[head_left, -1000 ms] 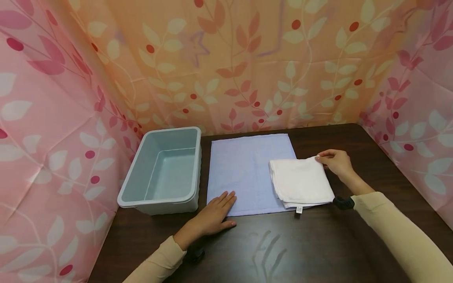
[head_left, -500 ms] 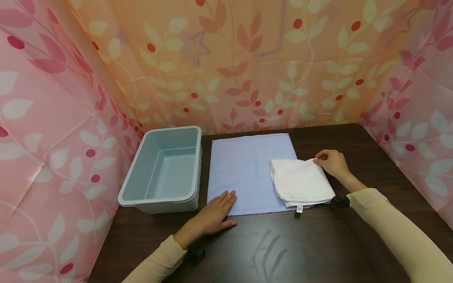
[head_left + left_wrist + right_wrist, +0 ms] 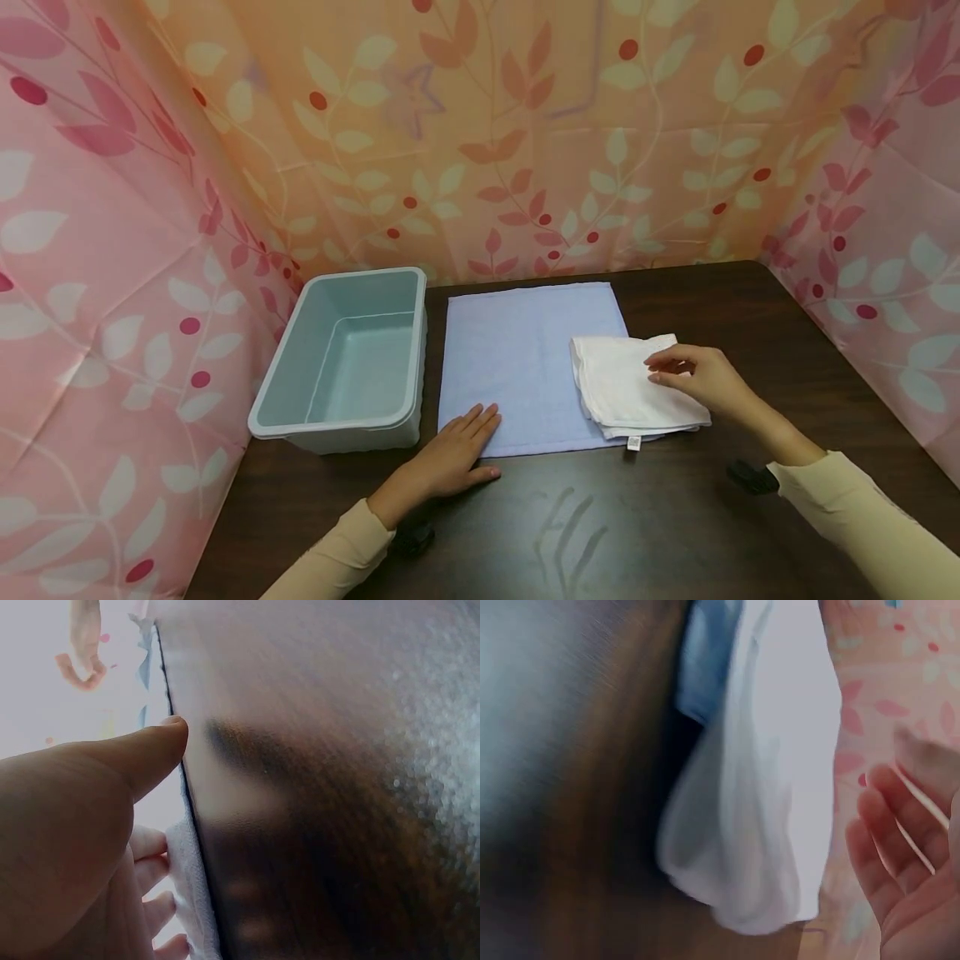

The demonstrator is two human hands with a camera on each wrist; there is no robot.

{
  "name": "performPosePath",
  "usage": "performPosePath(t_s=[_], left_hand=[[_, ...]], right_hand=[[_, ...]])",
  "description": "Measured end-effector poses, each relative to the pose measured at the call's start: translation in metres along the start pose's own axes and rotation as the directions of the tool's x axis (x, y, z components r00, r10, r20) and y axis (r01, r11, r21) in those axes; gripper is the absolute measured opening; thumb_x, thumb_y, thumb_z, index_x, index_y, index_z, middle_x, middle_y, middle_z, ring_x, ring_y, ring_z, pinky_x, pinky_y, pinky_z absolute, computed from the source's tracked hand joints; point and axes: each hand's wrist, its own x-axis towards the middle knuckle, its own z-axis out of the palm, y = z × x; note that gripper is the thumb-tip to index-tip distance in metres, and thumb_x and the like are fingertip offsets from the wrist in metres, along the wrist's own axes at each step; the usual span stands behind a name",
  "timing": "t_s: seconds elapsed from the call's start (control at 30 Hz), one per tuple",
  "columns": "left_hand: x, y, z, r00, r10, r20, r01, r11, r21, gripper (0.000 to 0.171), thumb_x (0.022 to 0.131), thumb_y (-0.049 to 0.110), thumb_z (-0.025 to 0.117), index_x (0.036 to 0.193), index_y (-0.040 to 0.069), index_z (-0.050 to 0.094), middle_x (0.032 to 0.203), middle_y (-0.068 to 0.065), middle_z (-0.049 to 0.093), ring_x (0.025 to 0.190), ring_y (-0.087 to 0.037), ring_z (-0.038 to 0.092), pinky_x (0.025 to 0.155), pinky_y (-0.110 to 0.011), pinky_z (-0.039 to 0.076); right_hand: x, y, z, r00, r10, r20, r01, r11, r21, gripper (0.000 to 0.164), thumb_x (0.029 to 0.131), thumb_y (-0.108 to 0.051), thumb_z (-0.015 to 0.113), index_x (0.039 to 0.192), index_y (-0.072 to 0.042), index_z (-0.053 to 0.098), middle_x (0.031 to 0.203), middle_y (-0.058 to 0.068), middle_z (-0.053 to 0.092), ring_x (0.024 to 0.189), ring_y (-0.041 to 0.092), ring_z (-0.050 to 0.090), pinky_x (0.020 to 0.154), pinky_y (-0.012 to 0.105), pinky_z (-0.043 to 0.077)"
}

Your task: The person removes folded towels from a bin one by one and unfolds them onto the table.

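A pale lavender cloth [image 3: 517,358] lies spread flat on the dark table. My left hand [image 3: 453,458] rests on its near left corner, fingers straight, the thumb [image 3: 157,746] along the cloth's edge in the left wrist view. Over the lavender cloth's right part sits a white cloth [image 3: 618,387], folded into a square, with a small tag [image 3: 633,443] at its near edge. Above its right side hovers my right hand [image 3: 701,383], its fingers loosely bent. The right wrist view shows that hand [image 3: 911,877] apart from the white cloth [image 3: 791,757], holding nothing.
A grey-blue plastic bin [image 3: 341,425] stands at the left of the table, close beside the lavender cloth. Patterned curtains [image 3: 495,150] enclose the back and both sides. Smudges [image 3: 573,533] mark the tabletop [image 3: 652,533] in front.
My right hand has let go of the white cloth's far right corner and moved toward me and slightly left, over the cloth. My left hand has stayed in place.
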Motion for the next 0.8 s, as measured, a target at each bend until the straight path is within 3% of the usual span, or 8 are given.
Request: performPosePath(t_s=[0.17,0.33,0.6,0.8], left_hand=[[0.000,0.000,-0.001,1.000,-0.006,-0.001,0.006,1.000,-0.003,0.083,0.096,0.052,0.056,0.159,0.011,0.021,0.168,-0.004,0.016,0.156,-0.027,0.015,0.123,-0.050,0.025],[0.000,-0.001,0.001,1.000,0.000,-0.006,0.000,1.000,0.004,0.082,0.096,0.053,0.056,0.159,0.011,0.021,0.168,-0.004,0.016,0.156,-0.026,0.016,0.123,-0.050,0.025],[0.001,-0.001,0.002,1.000,-0.002,-0.005,0.002,1.000,0.005,0.082,0.096,0.052,0.056,0.159,0.011,0.021,0.168,-0.004,0.016,0.156,-0.026,0.016,0.123,-0.050,0.025],[0.001,-0.001,0.002,1.000,0.001,-0.004,-0.001,1.000,0.003,0.082,0.097,0.052,0.056,0.159,0.011,0.020,0.168,-0.004,0.015,0.157,-0.026,0.015,0.123,-0.050,0.025]], right_hand=[[-0.019,-0.010,0.013,0.986,-0.154,0.063,0.149,0.986,0.068,0.023,0.074,-0.001,0.083,0.096,-0.005,0.077,0.090,0.008,0.076,0.078,0.011,0.065,0.072,0.013,0.051],[-0.030,-0.003,0.027,0.954,-0.294,0.055,0.285,0.949,0.137,0.031,0.064,0.006,0.086,0.093,-0.001,0.075,0.089,0.013,0.074,0.083,0.019,0.065,0.082,0.004,0.046],[-0.039,0.016,0.038,0.949,-0.310,0.056,0.304,0.948,0.095,0.038,0.065,-0.010,0.091,0.100,-0.015,0.077,0.100,0.002,0.071,0.096,0.008,0.060,0.091,0.000,0.036],[-0.043,0.019,0.039,0.947,-0.315,0.057,0.311,0.948,0.069,0.041,0.065,-0.008,0.090,0.104,-0.014,0.077,0.104,0.001,0.070,0.099,0.005,0.058,0.091,0.000,0.035]])
